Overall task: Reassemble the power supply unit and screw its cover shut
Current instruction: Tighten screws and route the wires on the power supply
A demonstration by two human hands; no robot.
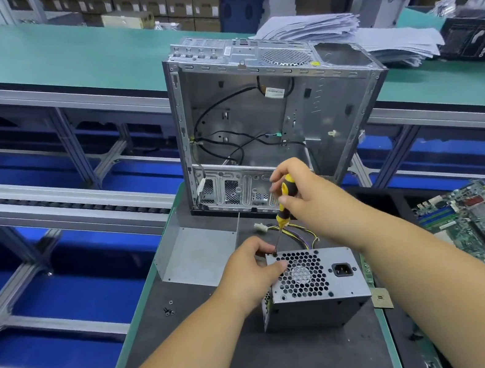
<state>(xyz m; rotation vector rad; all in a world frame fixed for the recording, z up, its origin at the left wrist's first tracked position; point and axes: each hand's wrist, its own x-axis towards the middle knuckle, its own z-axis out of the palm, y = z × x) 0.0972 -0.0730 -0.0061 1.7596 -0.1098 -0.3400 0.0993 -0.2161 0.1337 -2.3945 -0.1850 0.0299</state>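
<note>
Two bare hands work on my grey metal power supply (313, 291), a box with a honeycomb grille, at the mat's (299, 365) centre. My left hand (251, 268) grips its 9 o'clock corner; my right hand (299, 191) pinches a yellow-black screwdriver (283, 209), tip at the 11 o'clock corner.

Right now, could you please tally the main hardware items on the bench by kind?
Power supply unit: 1
Screwdriver: 1
Computer case: 1
Motherboard: 1
Loose metal panel: 1
Total: 5
</note>
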